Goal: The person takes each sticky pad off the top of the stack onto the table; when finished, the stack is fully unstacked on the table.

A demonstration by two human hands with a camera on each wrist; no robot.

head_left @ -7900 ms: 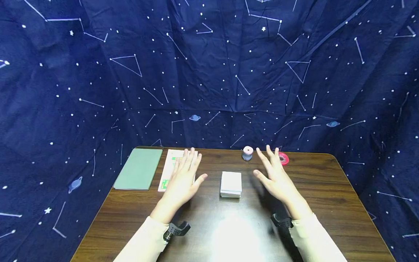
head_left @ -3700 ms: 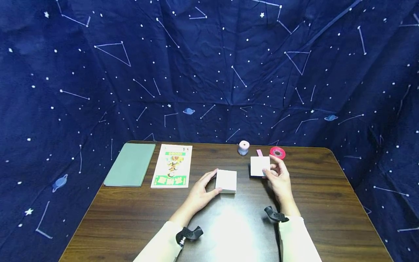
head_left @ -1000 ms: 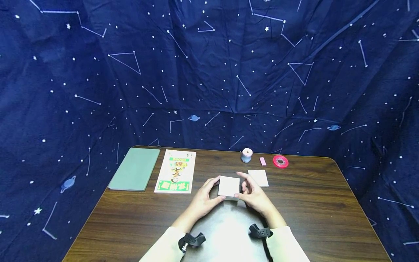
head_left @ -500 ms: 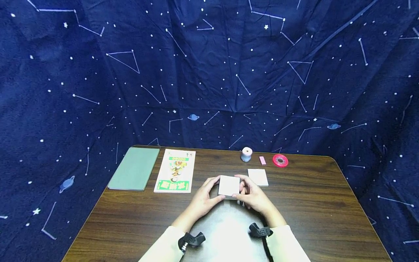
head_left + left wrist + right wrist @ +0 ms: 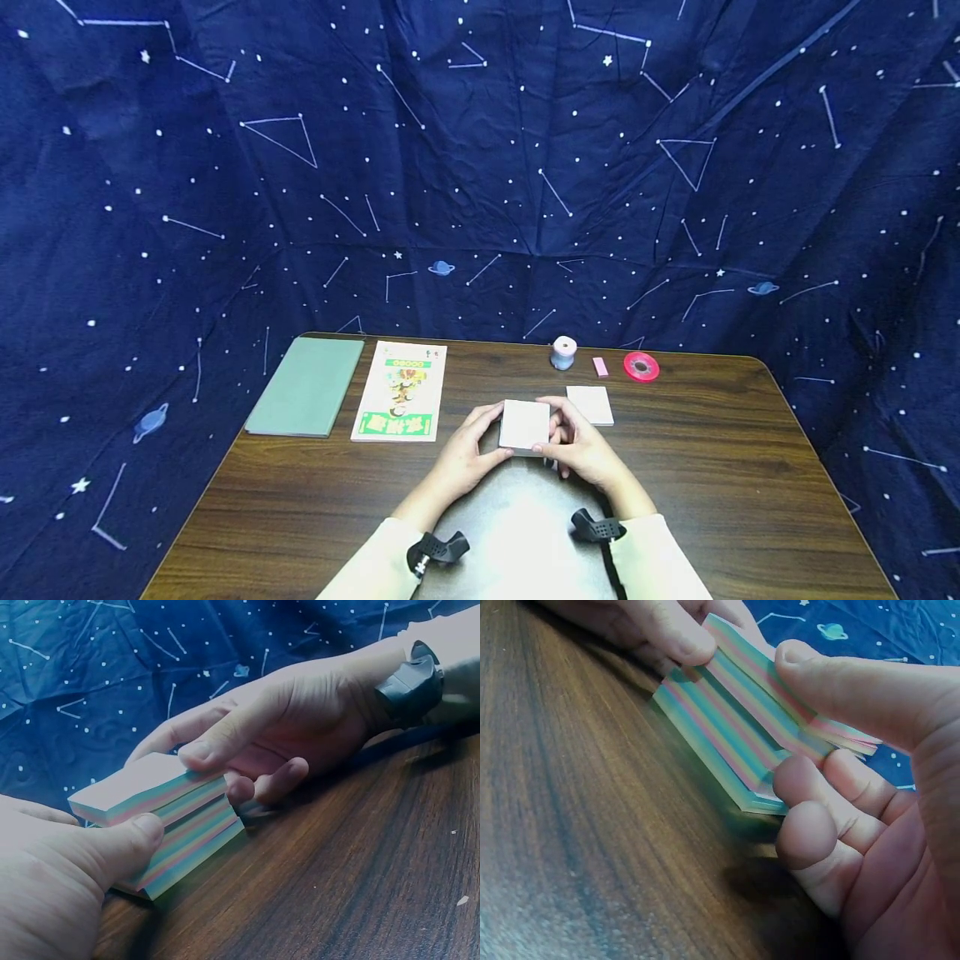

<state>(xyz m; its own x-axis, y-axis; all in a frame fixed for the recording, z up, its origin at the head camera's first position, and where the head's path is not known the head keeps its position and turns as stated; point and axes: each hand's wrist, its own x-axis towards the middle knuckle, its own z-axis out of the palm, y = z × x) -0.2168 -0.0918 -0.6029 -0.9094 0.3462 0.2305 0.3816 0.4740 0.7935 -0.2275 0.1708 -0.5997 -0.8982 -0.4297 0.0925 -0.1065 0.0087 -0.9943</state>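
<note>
A square stack of paper notes [image 5: 524,425], white on top with striped coloured edges, stands mid-table. My left hand [image 5: 459,462] grips its left side, thumb on the near edge. My right hand [image 5: 585,454] pinches the right side of its upper part. In the left wrist view this upper block [image 5: 139,787] sits slightly tilted and offset over the lower block [image 5: 196,851]. The right wrist view shows the right thumb [image 5: 832,682] on the upper block and the fingertips curled under its corner. Behind the right hand lies a separate thin white note pad [image 5: 590,404].
At the back left lie a green folder or notebook [image 5: 306,387] and a white booklet [image 5: 400,392] with green print. Along the back right are a pale spool [image 5: 563,353], a small pink block [image 5: 601,367] and a red ring-shaped roll [image 5: 641,367]. A dark starry cloth [image 5: 480,167] hangs behind.
Both hands were first spread above the table. My right hand then carried part of the note stack rightward and left it there. It returned to the stack and now pinches the upper block.
</note>
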